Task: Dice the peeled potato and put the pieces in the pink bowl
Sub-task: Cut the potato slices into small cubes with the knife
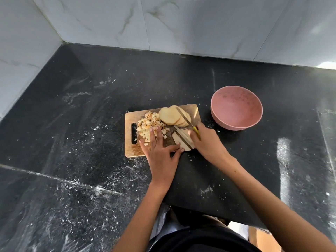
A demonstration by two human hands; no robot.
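A wooden cutting board [195, 110] lies on the black counter. A pile of potato cubes [148, 122] sits on its left part. Round potato slices [170, 116] are stacked at its back. Potato strips [182, 140] lie at the front right. My left hand [161, 153] rests flat on the board with fingers spread; its thumb touches the strips and its fingertips reach the cubes. My right hand [207, 142] grips a knife [183, 116] with a yellow handle, the blade pointing away over the slices. The pink bowl [236, 110] stands empty to the right of the board.
The black stone counter [91, 142] is dusted with white specks and smears. White marble-tiled walls [163, 24] close it off at the back and left. The counter's front edge runs just below my forearms.
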